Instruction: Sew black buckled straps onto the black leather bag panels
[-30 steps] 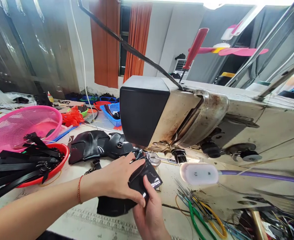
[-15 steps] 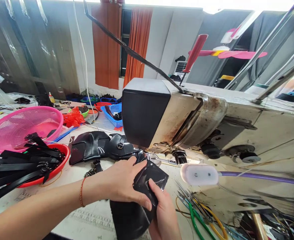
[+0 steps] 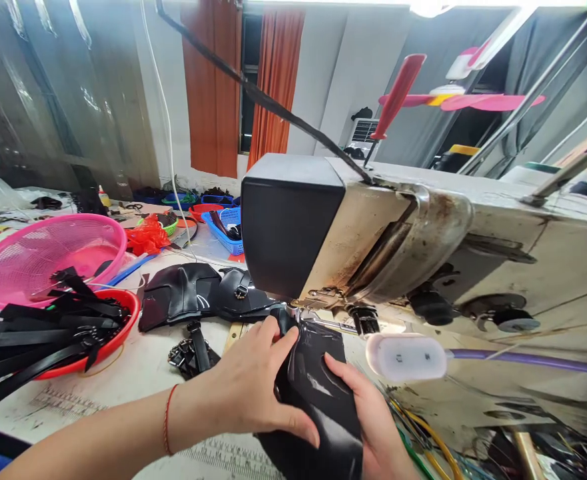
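Left hand (image 3: pixel 250 393) is gripping the left edge of the shiny black piece (image 3: pixel 323 393), and the right hand (image 3: pixel 373 427) is holding its right side from below. The piece is sitting between both hands, its top reaching under the sewing machine (image 3: pixel 353 227) just above them. A red bowl (image 3: pixel 123 327) is sitting far off to their left.

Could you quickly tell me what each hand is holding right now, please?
Left hand: closed on the left edge of the glossy black leather piece.
Right hand: closed on the same piece's right side, thumb on top.
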`<action>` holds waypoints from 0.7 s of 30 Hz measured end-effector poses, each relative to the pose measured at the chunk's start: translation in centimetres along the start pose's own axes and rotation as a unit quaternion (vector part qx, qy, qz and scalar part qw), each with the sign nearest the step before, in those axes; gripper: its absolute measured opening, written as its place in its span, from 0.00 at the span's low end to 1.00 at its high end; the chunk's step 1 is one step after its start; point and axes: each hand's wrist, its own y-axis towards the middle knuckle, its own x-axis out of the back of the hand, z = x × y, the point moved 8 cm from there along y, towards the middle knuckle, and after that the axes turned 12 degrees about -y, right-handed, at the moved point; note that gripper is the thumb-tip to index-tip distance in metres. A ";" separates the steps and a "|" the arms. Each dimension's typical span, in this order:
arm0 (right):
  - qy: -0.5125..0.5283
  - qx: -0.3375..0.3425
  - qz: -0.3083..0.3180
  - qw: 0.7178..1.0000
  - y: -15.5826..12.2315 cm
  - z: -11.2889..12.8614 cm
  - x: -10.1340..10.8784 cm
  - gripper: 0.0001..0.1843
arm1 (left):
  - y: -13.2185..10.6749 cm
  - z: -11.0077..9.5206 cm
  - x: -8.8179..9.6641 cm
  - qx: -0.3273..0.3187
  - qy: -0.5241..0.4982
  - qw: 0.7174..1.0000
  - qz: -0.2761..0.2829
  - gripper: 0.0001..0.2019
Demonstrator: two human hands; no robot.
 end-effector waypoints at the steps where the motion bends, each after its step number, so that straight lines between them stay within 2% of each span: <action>1: 0.007 -0.011 0.009 1.000 0.1 0.1 -0.1 0.17 | -0.3 -0.3 -0.1 -0.022 0.007 0.999 -0.022 0.58; 3: 0.004 -0.016 0.025 1.000 0.2 0.6 -0.2 0.15 | -1.1 -0.8 -0.4 -0.063 0.016 0.996 -0.059 0.58; 6: -0.034 0.005 0.041 0.999 0.4 1.4 -0.2 0.12 | -1.9 -1.0 -0.9 -0.090 0.013 0.992 -0.082 0.57; 10: -0.052 0.014 0.049 0.997 0.8 2.1 0.0 0.12 | -1.7 -0.9 -1.6 -0.095 0.016 0.992 -0.085 0.60; 14: -0.037 0.006 0.072 0.997 0.7 1.4 0.8 0.15 | -1.3 -0.3 -3.1 -0.092 0.058 0.991 -0.078 0.63; 17: -0.038 0.039 0.084 0.995 0.2 0.9 1.6 0.20 | -1.4 0.4 -4.2 -0.083 0.105 0.988 -0.072 0.62; 21: -0.082 0.077 0.095 0.989 -0.6 1.1 2.1 0.20 | -2.0 0.0 -4.3 -0.086 0.114 0.987 -0.074 0.58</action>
